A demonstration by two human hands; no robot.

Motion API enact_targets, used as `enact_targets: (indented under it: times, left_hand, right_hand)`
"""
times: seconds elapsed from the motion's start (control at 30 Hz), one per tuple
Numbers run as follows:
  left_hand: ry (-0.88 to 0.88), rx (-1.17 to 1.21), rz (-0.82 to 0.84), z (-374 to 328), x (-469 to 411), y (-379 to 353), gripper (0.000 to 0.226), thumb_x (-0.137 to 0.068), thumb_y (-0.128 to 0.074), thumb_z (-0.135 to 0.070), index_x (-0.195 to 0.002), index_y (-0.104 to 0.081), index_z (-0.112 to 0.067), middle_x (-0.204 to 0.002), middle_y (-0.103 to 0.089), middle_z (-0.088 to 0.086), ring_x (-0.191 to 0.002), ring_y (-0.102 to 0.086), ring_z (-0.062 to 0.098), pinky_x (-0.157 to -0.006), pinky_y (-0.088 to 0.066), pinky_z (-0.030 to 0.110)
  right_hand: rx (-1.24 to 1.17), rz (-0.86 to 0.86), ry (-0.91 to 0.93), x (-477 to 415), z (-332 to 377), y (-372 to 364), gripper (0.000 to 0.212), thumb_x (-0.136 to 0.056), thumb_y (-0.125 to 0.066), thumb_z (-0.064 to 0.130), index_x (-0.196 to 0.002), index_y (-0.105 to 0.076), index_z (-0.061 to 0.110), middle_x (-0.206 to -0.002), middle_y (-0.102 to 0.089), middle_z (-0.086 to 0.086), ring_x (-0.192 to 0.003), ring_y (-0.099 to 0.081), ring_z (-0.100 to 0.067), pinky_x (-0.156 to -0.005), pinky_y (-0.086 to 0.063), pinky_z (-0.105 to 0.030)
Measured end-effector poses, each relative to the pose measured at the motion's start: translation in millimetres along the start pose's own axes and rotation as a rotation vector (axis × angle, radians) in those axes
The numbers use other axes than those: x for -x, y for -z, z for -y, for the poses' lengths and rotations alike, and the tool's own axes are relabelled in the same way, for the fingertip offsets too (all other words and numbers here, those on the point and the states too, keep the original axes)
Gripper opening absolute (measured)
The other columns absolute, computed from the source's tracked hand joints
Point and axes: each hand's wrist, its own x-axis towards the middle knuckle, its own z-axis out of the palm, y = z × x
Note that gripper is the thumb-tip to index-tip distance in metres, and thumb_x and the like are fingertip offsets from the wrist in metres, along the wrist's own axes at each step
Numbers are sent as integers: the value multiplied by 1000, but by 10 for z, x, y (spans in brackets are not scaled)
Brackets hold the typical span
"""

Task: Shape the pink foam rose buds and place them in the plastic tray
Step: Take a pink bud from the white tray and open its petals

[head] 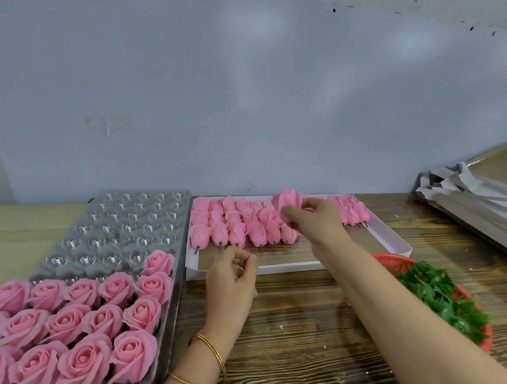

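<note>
At centre frame the right hand (316, 220) pinches a soft, closed pink foam rose bud (287, 201) just above the shallow white cardboard box (292, 267) of matching buds. The left hand (234, 279) hovers lower, fingers loosely curled, empty. Lower left, the clear dimpled plastic tray (114, 224) (near half filled) holds ruffled open roses (76, 321).

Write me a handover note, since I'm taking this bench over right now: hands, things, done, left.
Right hand pinches one pink bud above the white box of unshaped buds. Left hand hangs loosely curled, empty, at the box's near edge.
Done: shaped roses fill the near rows of the plastic tray.
Left: shape this bud, seat it in the tray; far cups empty, several rows of buds wait.
</note>
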Motion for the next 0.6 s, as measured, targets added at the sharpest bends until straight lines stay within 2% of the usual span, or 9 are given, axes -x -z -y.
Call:
enact_targets:
  times: [0.07, 0.13, 0.2, 0.27, 0.33, 0.4, 0.5, 0.6]
  left_hand:
    - [58, 154, 44, -18, 1, 18, 18, -88, -63, -36, -88, -62, -18, -62, -63, 8, -48, -58, 11, -45, -44, 19]
    - [115, 311, 88, -48, -25, 27, 41, -83, -65, -53, -97, -65, -14, -82, -69, 8, -70, -68, 17, -56, -54, 26]
    - [134, 417, 151, -68, -64, 37, 54, -78, -67, -56, -105, -66, -9, -100, -71, 9, -94, -69, 22, -78, -56, 35]
    - [135, 494, 224, -71, -84, 52, 58, -73, -71, -52, -111, -66, -8, -108, -71, 11, -105, -66, 26, -90, -53, 39]
    - [154, 529, 279, -76, -84, 65, 57, -67, -76, -45, -111, -67, -9, -108, -71, 13, -107, -65, 28, -92, -52, 40]
    - [194, 525, 312, -81, -77, 67, 56, -60, -81, -40, -105, -69, -9, -106, -70, 19, -106, -65, 33, -92, -52, 42]
    - [227, 483, 363, -98, -63, 54, 59, -57, -85, -35, -105, -68, -6, -104, -70, 22, -104, -65, 34, -93, -52, 45]
    - [224, 446, 375, -104, -49, 41, 56, -56, -86, -36, -105, -70, -14, -104, -72, 14, -103, -68, 26, -86, -54, 39]
  right_hand:
    - [-134, 81, -19, 203, -24, -56, 9, -79, -69, -2, -77, -60, 0, -70, -54, -14, -70, -52, -22, -72, -45, -37]
    - [-284, 202, -68, 381, -74, -104, 9, -83, -68, -4, -83, -60, -3, -70, -57, -14, -69, -58, -23, -76, -52, -34]
    - [-379, 316, -120, 505, -158, -142, 18, -85, -67, -4, -94, -58, -17, -83, -54, -19, -78, -57, -28, -84, -51, -39]
    - [-443, 403, -167, 588, -246, -170, 35, -87, -64, -3, -108, -50, -28, -97, -53, -22, -90, -53, -32, -91, -48, -45]
    - [-489, 474, -200, 652, -297, -179, 28, -89, -60, -4, -112, -58, -20, -100, -61, -25, -94, -59, -32, -93, -52, -40]
    - [-539, 515, -232, 694, -327, -164, 29, -87, -59, -5, -115, -60, -13, -102, -66, -23, -94, -65, -26, -87, -57, -31]
    - [-601, 526, -273, 695, -399, -117, 51, -79, -62, -8, -126, -46, -19, -112, -57, -34, -103, -60, -36, -89, -55, -36]
    - [-599, 565, -297, 701, -426, -52, 45, -79, -58, -19, -122, -47, -12, -119, -53, -39, -108, -57, -41, -91, -53, -39]
